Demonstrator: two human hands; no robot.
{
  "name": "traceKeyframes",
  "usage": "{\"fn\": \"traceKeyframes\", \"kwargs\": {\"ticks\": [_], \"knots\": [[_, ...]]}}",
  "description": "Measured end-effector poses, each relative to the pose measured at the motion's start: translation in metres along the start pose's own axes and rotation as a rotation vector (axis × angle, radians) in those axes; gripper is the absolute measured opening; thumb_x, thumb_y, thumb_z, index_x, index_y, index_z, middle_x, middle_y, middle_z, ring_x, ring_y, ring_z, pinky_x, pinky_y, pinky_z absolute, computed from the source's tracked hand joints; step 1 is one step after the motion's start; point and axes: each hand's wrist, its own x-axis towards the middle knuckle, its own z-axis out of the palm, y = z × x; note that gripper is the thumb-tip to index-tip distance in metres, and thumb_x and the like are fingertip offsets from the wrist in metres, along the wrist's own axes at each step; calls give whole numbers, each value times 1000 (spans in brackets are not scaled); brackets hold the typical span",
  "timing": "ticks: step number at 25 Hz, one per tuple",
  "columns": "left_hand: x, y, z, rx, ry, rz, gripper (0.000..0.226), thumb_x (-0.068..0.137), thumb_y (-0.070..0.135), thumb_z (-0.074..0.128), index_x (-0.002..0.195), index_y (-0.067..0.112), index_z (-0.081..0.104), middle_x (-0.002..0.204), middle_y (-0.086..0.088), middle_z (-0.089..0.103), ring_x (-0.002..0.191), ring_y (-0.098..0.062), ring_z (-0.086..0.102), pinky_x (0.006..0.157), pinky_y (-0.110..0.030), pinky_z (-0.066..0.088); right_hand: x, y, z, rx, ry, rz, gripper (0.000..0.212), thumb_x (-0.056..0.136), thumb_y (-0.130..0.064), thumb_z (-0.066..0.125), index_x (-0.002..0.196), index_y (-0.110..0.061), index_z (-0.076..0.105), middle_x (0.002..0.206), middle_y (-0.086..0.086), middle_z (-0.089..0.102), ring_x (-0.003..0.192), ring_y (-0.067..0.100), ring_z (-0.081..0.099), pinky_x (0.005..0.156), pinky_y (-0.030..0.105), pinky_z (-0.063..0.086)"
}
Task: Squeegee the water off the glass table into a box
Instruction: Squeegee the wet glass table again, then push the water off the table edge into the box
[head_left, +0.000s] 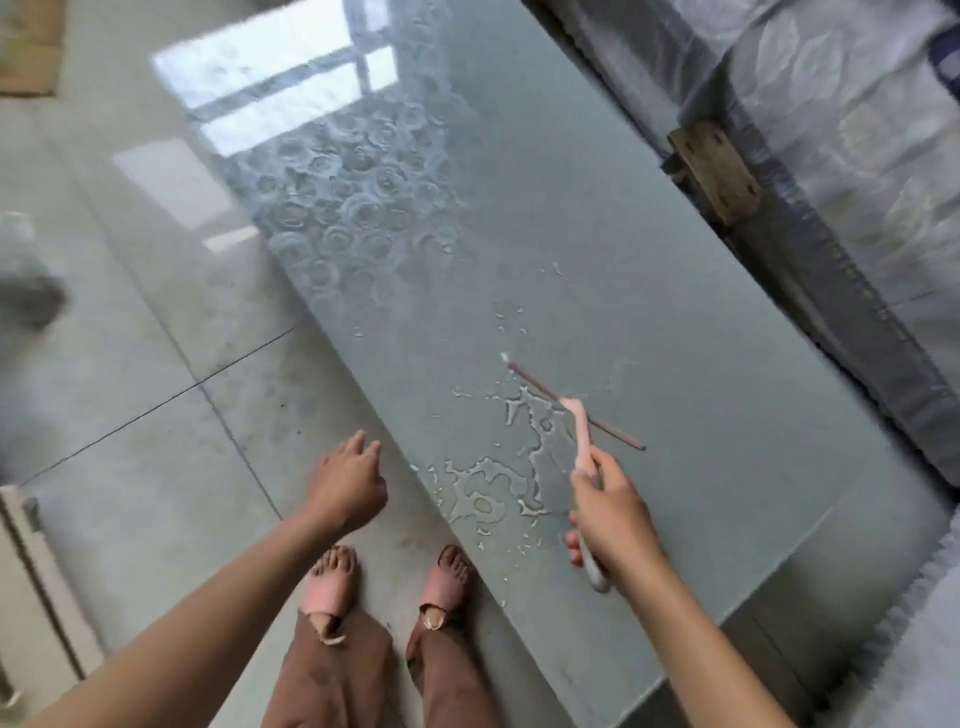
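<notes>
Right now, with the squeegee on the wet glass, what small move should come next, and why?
Probably draw the squeegee in the right hand toward the near edge of the glass table, through the puddle. The blade rests beyond most of the puddle, which lies between it and that edge. No box is in view, so stopping short seems wise.

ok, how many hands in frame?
2. The right hand grips the squeegee by its handle over the wet glass table; the left hand hovers off the table's near edge, above the floor, holding nothing.
</notes>
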Motion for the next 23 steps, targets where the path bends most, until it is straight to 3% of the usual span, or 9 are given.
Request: {"fn": "traceKeyframes", "kwargs": {"ticks": [4, 7, 11, 12, 16, 19, 23], "knots": [[-46, -48, 3, -228, 38, -143, 45, 93, 18, 40, 136, 9, 45, 145, -11, 42, 130, -29, 44, 103, -37, 40, -40, -33, 19, -469, -249, -239, 29, 95, -21, 43, 120, -33, 48, 62, 0, 57, 39, 16, 54, 38, 22, 40], [-86, -100, 14, -386, 57, -287, 46, 94, 19, 38, 140, 14, 43, 144, -7, 44, 129, -26, 45, 104, -35, 40, -70, -61, 64, -681, -377, -377, 34, 96, -24, 44, 128, -35, 46, 70, 1, 61, 39, 13, 55, 38, 22, 41], [-148, -172, 45, -575, 115, -485, 46, 95, 19, 37, 141, 17, 42, 144, -6, 45, 130, -25, 44, 104, -36, 40, -109, -85, 153, -1032, -486, -631, 36, 97, -30, 43, 134, -27, 42, 102, 13, 66, 74, 28, 63, 69, 36, 53], [-161, -186, 53, -614, 127, -524, 46, 95, 20, 37, 140, 17, 42, 143, -6, 45, 130, -24, 44, 103, -36, 40, -118, -89, 172, -1082, -512, -667, 35, 97, -30, 43, 132, -25, 42, 103, 13, 66, 75, 29, 63, 69, 37, 53], [-224, -250, 99, -813, 187, -717, 44, 94, 19, 38, 138, 17, 43, 141, -7, 48, 126, -25, 47, 100, -34, 42, -164, -93, 253, -1186, -625, -767, 26, 96, -31, 44, 122, -26, 44, 82, 7, 62, 47, 20, 61, 41, 32, 53], [-281, -314, 139, -982, 275, -933, 44, 93, 20, 42, 137, 19, 46, 138, -9, 52, 123, -28, 51, 97, -32, 43, -209, -86, 328, -1272, -708, -858, 17, 95, -32, 44, 111, -29, 47, 78, 9, 61, 48, 24, 60, 43, 40, 53], [-339, -402, 177, -1091, 352, -1115, 42, 93, 22, 44, 134, 17, 50, 136, -11, 54, 123, -30, 51, 99, -33, 41, -272, -82, 415, -1393, -796, -1036, 14, 94, -36, 44, 108, -33, 46, 79, 5, 60, 48, 21, 58, 44, 39, 53]]}}
